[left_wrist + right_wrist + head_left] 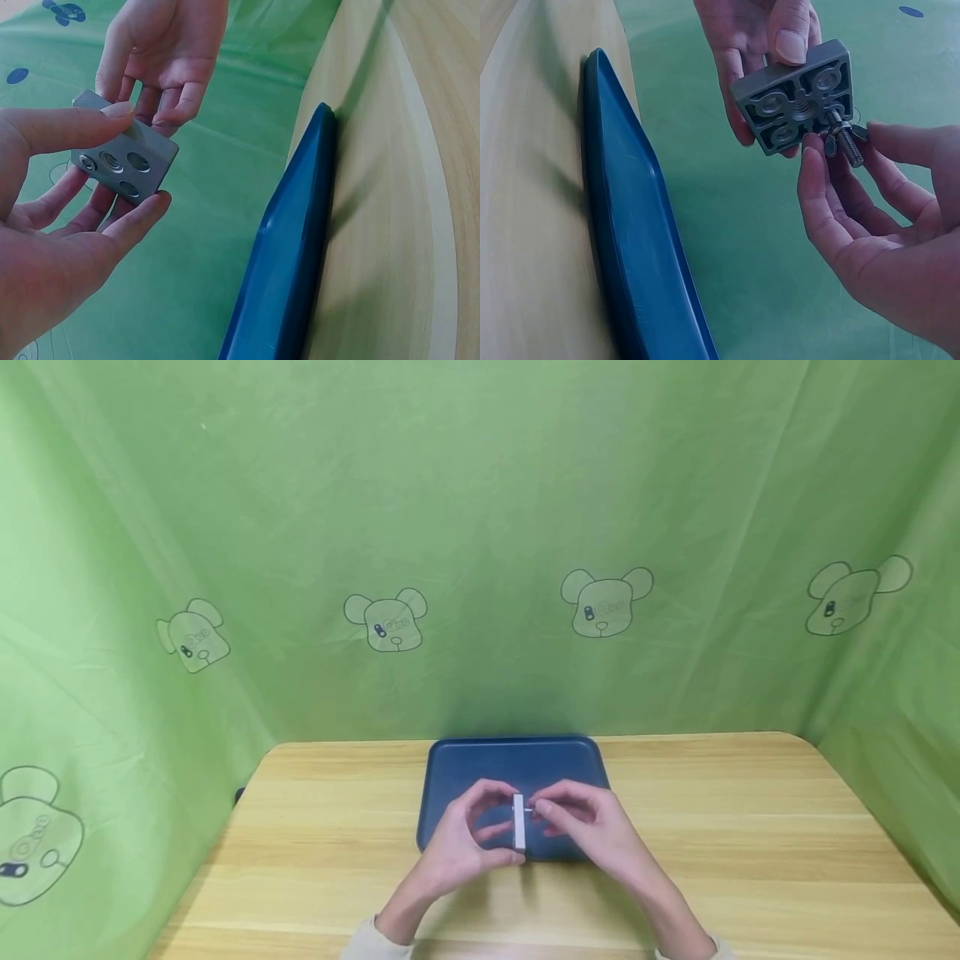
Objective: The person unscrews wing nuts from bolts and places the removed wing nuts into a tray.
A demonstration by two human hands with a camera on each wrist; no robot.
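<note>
A square grey metal block (519, 822) with several round holes is held up on edge above the tray by my left hand (461, 847), thumb on the near edge and fingers on the far one. Through one corner hole runs a threaded bolt (852, 154); its socket head (88, 162) shows on the flat face. A wing nut (830, 145) sits on the thread, close to the recessed, ribbed face. My right hand (600, 827) pinches the wing nut between thumb and fingertips. In the left wrist view the block hides those fingertips and the nut.
Under the hands lies a blue rimmed tray (517, 756) on the light wooden table (750, 827). Green curtains (487, 485) with printed bear heads enclose the table at the back and both sides. A small dark object (239, 794) shows at the left table edge.
</note>
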